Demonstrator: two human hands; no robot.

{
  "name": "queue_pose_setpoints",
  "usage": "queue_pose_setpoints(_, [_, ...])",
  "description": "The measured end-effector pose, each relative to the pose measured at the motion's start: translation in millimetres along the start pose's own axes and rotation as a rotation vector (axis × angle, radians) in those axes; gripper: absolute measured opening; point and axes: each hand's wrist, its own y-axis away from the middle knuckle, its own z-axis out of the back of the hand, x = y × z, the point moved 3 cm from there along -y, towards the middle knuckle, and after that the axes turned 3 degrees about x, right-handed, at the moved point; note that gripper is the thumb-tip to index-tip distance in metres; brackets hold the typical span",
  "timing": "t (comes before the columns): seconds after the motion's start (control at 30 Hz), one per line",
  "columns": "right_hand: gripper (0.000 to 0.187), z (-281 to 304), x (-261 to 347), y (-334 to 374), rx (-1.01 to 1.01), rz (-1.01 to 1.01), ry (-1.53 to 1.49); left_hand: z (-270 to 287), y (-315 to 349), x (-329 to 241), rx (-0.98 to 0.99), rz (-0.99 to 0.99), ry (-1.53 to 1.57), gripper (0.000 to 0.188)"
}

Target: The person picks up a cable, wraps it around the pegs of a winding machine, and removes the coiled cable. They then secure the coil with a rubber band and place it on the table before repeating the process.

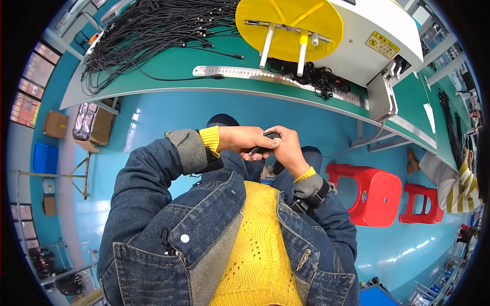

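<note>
Both my hands meet in front of my lap, closed on a small coil of black cable (272, 135). My left hand (244, 139) grips the coil from the left, its thumb lying across the loops and a short cable end sticking out below the fingers. From the right, my right hand (287, 148) holds the other side of the coil. Part of the coil is hidden by the fingers.
Ahead stands a green-topped table (153, 66) bearing a heap of black cables (168, 30), a steel ruler (235, 72) and a white machine with a yellow disc (291, 30) and pegs. Red stools (375, 198) stand to the right, near another person (449, 178).
</note>
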Motion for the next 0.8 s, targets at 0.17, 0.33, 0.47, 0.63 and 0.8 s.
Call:
queue_pose_setpoints(0.17, [0.015, 0.3, 24.5, 6.5, 0.103, 0.065, 0.599, 2.8, -1.8, 4.5, 0.068, 0.255, 0.003, 0.034])
queue_pose_setpoints(0.33, [0.017, 8.6, 22.5, 5.0, 0.045, 0.147, 0.503, -7.4, -5.3, 14.6, 0.200, -0.012, -0.052, 0.033])
queue_pose_setpoints(0.47, [0.019, 0.7, 3.3, 11.0, -0.018, -0.071, 0.135, -2.7, -2.7, 10.7, -0.005, 0.021, -0.148, 0.026])
queue_pose_setpoints(0.63, [0.021, -2.2, 10.0, 12.4, -0.038, 0.117, 0.367, -4.5, -3.9, 14.6, 0.047, 0.120, 0.033, 0.017])
queue_pose_setpoints(0.8, [0.025, -6.6, 8.8, 16.4, -0.097, 0.142, 0.628, -8.0, -11.0, 25.7, -0.017, 0.081, 0.059, 0.014])
